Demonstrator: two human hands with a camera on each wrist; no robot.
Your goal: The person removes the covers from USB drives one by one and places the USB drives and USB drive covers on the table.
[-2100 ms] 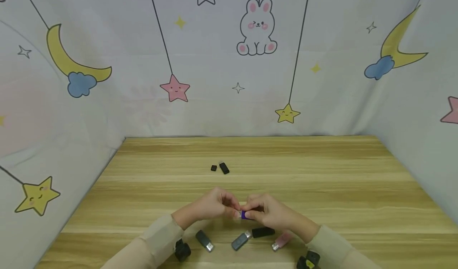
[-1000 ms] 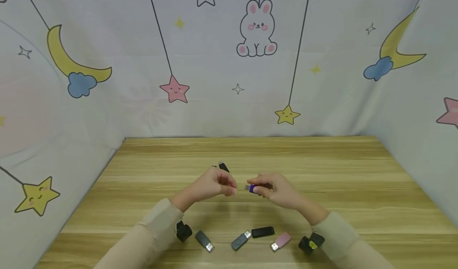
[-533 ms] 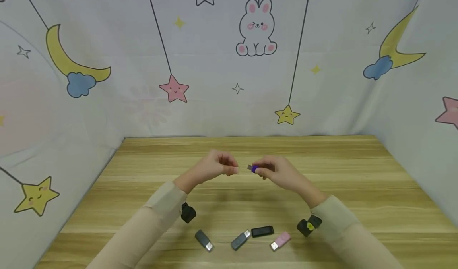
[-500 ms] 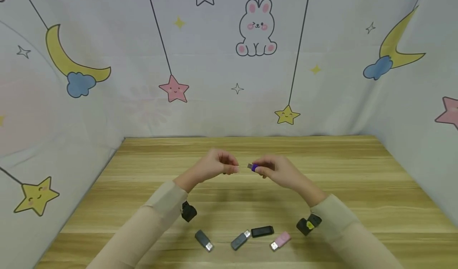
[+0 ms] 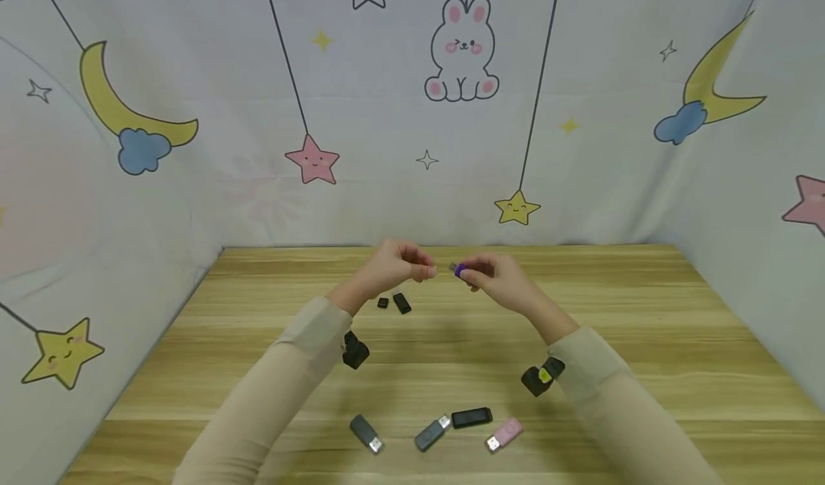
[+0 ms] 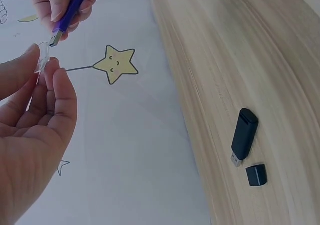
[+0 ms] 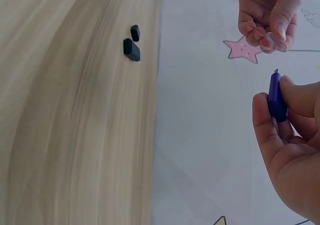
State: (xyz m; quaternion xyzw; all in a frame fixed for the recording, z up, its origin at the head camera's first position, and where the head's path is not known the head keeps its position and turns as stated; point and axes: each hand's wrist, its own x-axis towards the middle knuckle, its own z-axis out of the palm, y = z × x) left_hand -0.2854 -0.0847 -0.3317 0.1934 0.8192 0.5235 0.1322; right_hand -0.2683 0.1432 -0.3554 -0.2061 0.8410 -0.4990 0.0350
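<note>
My right hand [image 5: 505, 283] pinches a purple USB stick [image 7: 277, 97] between thumb and fingers. Its bare metal plug points toward my left hand [image 5: 398, 266]. That hand pinches a small clear plastic cap [image 6: 43, 55], seen in both wrist views but hard to make out from the head. Cap and plug are close together, with a small gap between them in the head view. Both hands are raised over the far part of the table. On the wood near the left hand lie a black USB stick [image 5: 402, 303] with its plug bare and a black cap [image 5: 383, 303].
Along the near side of the wooden table [image 5: 580, 313] lie a dark grey USB stick [image 5: 366, 433], a second grey one [image 5: 432, 433], a black one [image 5: 472, 418] and a pink one [image 5: 504, 435]. A patterned white cloth [image 5: 380, 105] hangs behind the table and at its sides.
Both hands have risen and moved away toward the far edge, carrying the USB stick and cap. The stick and cap came apart. The black stick and its cap show again behind the left hand.
</note>
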